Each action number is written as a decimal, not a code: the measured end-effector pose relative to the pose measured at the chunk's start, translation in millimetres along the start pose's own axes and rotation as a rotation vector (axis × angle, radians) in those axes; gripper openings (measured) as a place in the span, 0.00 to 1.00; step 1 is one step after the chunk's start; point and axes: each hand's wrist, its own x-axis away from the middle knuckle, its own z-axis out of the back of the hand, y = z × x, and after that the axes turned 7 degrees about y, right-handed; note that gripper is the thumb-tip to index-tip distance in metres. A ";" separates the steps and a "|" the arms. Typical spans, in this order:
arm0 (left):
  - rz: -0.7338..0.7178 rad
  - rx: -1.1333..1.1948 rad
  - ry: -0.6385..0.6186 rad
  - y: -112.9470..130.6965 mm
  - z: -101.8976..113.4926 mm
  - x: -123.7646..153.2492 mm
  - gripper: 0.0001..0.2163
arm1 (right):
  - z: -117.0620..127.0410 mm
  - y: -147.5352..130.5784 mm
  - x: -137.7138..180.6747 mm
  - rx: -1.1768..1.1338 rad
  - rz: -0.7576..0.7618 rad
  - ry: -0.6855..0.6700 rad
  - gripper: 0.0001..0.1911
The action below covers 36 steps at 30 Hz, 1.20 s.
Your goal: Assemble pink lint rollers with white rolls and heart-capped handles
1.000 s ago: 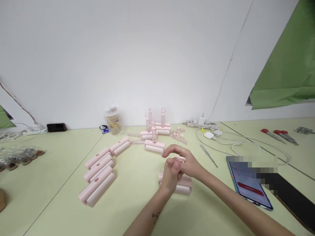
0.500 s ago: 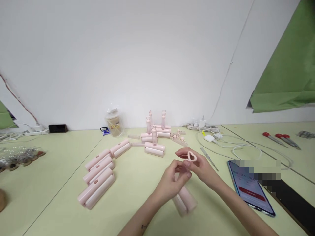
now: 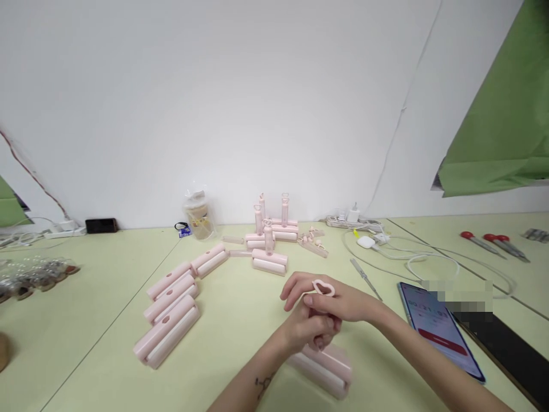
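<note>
My left hand (image 3: 311, 329) is closed around the stem of a pink lint roller (image 3: 323, 369), whose roller body hangs below the hand just above the table. My right hand (image 3: 330, 300) pinches the pink heart-shaped handle loop (image 3: 323, 288) at the top of the same stem, fingers curled over my left hand. Both hands meet over the middle of the pale green table (image 3: 240, 320).
Several pink roller bodies (image 3: 169, 312) lie in a row to the left. Finished rollers stand upright (image 3: 269, 243) at the back. A phone (image 3: 441, 329), a small tool (image 3: 364, 277), white cables (image 3: 412, 257), red-handled screwdrivers (image 3: 493, 243) and a wrapped cup (image 3: 199, 214) are around.
The hands lifted the roller off the table, turned it, and now it hangs lower and nearer me. The heart loop came into sight in my right fingers.
</note>
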 end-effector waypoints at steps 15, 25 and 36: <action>0.173 0.060 0.245 -7.9 -15.6 1.3 0.20 | -22.4 -3.1 11.3 -0.068 -0.102 0.179 0.09; 0.145 0.053 0.148 1.9 -11.1 10.1 0.16 | -29.4 -3.6 13.0 0.017 -0.013 0.218 0.12; 0.069 0.077 0.015 -6.1 -3.2 6.8 0.16 | -30.2 -10.4 13.0 0.105 -0.041 0.201 0.07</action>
